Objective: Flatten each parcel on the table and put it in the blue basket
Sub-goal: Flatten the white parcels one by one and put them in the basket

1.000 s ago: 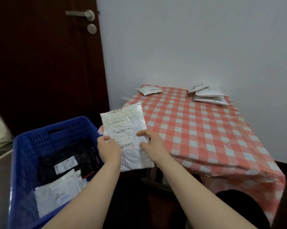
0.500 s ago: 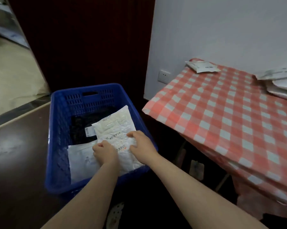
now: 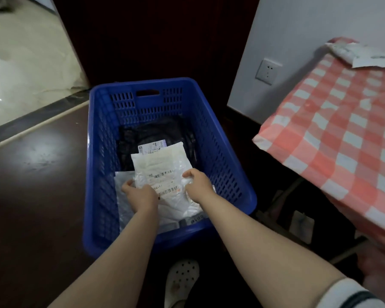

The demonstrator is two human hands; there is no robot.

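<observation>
The white parcel [image 3: 162,172], held up over the table's near-left corner a second ago, is now down inside the blue basket [image 3: 220,138]. It lies nearly flat towards the basket's near edge, lower than half a second ago. Its far end rests on the black parcel [image 3: 153,132] at the basket's far end, and its left side overlaps a pale parcel [image 3: 124,196] in the near-left corner.

Both hands have stayed on it. The left hand [image 3: 140,194] grips the parcel's left edge with its fingers curled round it. The right hand [image 3: 198,185] pinches the right edge, thumb on top, with the other fingers tucked under and out of sight.

The view has swung left and down, so the basket now fills the middle. Only the left part of the table [image 3: 342,141] with its checked cloth shows, with one parcel [image 3: 360,54] at its far-left corner. The stack at the far-right corner has gone from view. A wall socket [image 3: 267,71] shows beside the table, and a white shoe [image 3: 180,283] is in front of the basket's near edge.
</observation>
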